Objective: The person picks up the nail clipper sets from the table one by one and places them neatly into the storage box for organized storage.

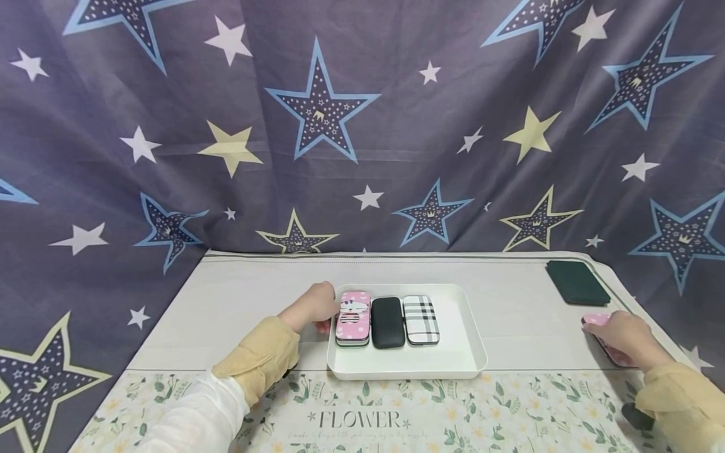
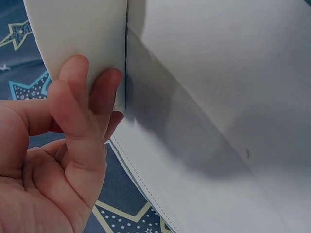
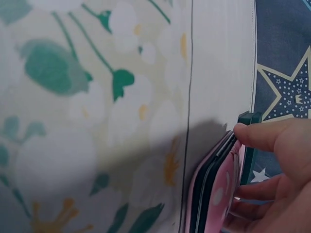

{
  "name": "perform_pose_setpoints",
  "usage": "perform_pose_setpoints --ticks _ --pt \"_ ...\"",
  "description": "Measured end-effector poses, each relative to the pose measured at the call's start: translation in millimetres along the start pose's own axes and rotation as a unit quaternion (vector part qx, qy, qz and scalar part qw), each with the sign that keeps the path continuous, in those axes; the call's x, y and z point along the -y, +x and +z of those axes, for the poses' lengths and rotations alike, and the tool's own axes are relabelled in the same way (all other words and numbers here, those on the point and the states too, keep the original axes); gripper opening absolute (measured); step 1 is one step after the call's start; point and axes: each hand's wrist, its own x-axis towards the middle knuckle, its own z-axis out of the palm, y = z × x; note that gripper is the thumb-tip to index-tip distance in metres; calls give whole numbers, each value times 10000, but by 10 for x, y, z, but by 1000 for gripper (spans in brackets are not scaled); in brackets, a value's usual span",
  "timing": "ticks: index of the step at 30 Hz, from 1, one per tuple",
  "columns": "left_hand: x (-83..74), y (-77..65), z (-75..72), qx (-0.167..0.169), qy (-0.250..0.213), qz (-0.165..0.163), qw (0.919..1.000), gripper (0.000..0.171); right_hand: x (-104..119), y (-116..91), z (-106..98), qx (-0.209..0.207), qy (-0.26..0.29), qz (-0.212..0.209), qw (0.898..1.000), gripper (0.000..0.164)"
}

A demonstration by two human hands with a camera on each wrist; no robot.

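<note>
A white tray (image 1: 464,362) holds a pink polka-dot case with a cat picture (image 1: 354,321), a black ribbed case (image 1: 388,323) and a white plaid case (image 1: 421,319), side by side. My left hand (image 1: 315,305) is at the tray's left edge. In the left wrist view, its bent fingers (image 2: 73,73) press on the tray's outer wall (image 2: 92,29). Far to the right, my right hand (image 1: 625,340) grips a second pink case (image 1: 597,319), partly covered by the hand. The right wrist view shows the thumb on the edge of this pink case (image 3: 221,194), fingers along its far side.
Behind my right hand, a dark green flat case or stack (image 1: 578,283) lies near the table's right edge. A white table cover (image 1: 527,314) with a flower-printed front band (image 1: 527,412) lies underneath. A star-patterned curtain (image 1: 351,189) hangs behind the table.
</note>
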Motion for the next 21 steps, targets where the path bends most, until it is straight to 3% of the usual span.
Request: perform_pose_setpoints --ticks 3,9,16,21 --pt "-1 3 0 -20 14 -5 10000 21 -23 11 -3 -173 298 -40 9994 51" --pt "-5 21 0 -33 9 -3 10000 20 -37 34 -34 -479 197 -110 9986 95" --pt "0 33 10 -76 46 33 10000 20 -34 32 -50 -755 -160 -476 9959 91" --pt "7 40 11 -56 56 -12 10000 21 -45 26 -77 -400 92 -565 9976 94"
